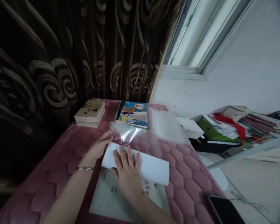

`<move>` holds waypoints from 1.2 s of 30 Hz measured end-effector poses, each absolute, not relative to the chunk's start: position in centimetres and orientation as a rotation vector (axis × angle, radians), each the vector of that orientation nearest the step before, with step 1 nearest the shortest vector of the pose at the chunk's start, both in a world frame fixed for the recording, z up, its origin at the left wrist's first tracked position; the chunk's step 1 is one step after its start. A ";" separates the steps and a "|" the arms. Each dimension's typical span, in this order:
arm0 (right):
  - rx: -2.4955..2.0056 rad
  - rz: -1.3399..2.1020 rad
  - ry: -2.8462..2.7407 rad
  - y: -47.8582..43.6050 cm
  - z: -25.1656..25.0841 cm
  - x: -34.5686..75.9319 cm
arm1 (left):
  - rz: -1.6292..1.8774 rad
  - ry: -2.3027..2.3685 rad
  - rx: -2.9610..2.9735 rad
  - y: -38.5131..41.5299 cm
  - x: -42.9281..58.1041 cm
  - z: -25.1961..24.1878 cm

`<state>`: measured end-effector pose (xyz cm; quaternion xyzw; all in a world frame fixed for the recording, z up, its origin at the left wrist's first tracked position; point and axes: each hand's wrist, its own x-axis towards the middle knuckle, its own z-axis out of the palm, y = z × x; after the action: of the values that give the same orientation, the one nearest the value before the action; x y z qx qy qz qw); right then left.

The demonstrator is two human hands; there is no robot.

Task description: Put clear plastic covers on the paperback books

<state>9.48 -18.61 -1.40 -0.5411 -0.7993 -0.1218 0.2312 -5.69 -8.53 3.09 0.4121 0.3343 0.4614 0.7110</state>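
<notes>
My left hand (102, 144) has its thumb and fingers closed on the left edge of a clear plastic cover (128, 133), which stands up and catches the light. My right hand (128, 175) lies flat with fingers spread, pressing on a white curved sheet (154, 168). That sheet is bent over a pale grey-green booklet (107, 196) on the pink quilted surface. Part of some handwriting shows beside my right wrist. Where the plastic meets the white sheet, I cannot tell how they join.
A stack of tan books (90, 113) stands at the back left, and colourful textbooks (133, 115) lie at the back middle. To their right are more clear plastic sheets (165, 126). A phone (225, 210) lies front right. Beyond the edge are a white box (191, 127) and piled papers.
</notes>
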 end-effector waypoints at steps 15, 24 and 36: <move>-1.428 -0.311 -2.286 -18.7 -2.2 9.0 | 1.068 0.557 0.954 -10.9 -6.7 0.6; -1.369 -0.330 -2.282 -18.6 -2.2 9.0 | 1.097 0.558 0.946 -10.6 -6.4 0.2; -1.377 -0.312 -2.272 -18.3 -2.0 9.3 | 0.950 0.901 1.108 -11.5 -6.4 1.1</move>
<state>9.33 -18.32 -2.03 -0.5008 -0.8263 -0.1133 0.2314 -6.40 -11.49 1.08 0.4887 0.3973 0.4190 0.6540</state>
